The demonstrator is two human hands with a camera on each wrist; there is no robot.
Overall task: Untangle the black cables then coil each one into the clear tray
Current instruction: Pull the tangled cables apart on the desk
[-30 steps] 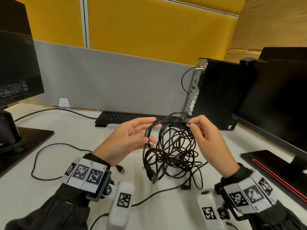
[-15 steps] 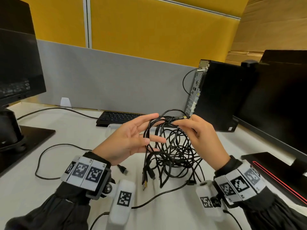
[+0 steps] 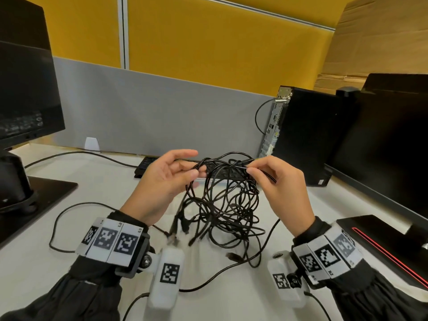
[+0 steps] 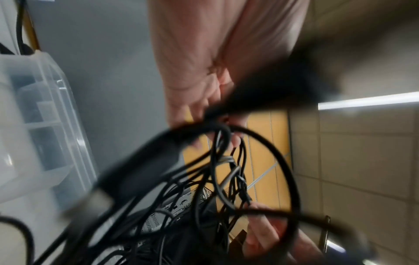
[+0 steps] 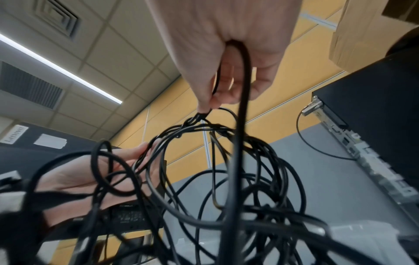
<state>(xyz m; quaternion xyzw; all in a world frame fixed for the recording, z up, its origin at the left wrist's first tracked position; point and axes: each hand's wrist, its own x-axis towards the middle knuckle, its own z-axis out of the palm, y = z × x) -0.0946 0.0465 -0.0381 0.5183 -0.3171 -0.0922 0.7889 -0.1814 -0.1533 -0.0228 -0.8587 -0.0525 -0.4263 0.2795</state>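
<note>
A tangle of black cables (image 3: 222, 205) hangs between my two hands above the white desk, and its lowest loops and plugs reach the desktop. My left hand (image 3: 196, 167) is on the tangle's upper left, with strands passing between its curled fingers (image 4: 217, 114). My right hand (image 3: 250, 169) pinches one strand at the top right between thumb and forefinger (image 5: 204, 105). The clear tray (image 4: 34, 125) shows only in the left wrist view, blurred at the left; in the head view my hands and the cables hide it.
A black keyboard (image 3: 148, 163) lies behind my hands by the grey partition. A black computer tower (image 3: 308, 135) and a monitor (image 3: 382, 147) stand to the right, another monitor (image 3: 23, 89) and its base (image 3: 34, 195) to the left. A thin cable (image 3: 54, 228) loops across the desk at the left.
Both hands have lifted the tangle a little. My left fingers went from spread flat to curled on the strands. My right hand keeps its pinch at the top.
</note>
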